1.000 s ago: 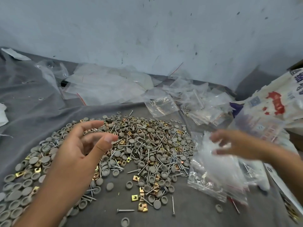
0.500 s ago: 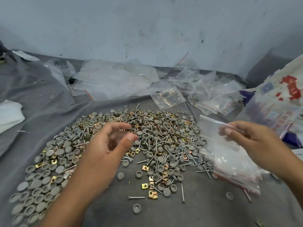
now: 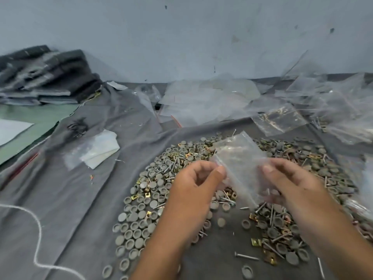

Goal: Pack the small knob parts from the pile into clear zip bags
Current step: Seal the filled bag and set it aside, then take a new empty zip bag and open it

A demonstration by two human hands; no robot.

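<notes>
Both hands pinch one clear zip bag [image 3: 240,164]: my left hand [image 3: 198,185] on its left edge, my right hand [image 3: 290,182] on its right. Long axis runs away from me. Pile [image 3: 153,201] directly beneath, left hand nearer its caps.

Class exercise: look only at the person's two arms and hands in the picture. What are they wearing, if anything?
Both the left hand and the right hand are bare: no gloves, rings, watch or bracelet show. Both forearms are uncovered to the picture's bottom edge, with no sleeve in view. The fingernails look short and unpainted.
</notes>
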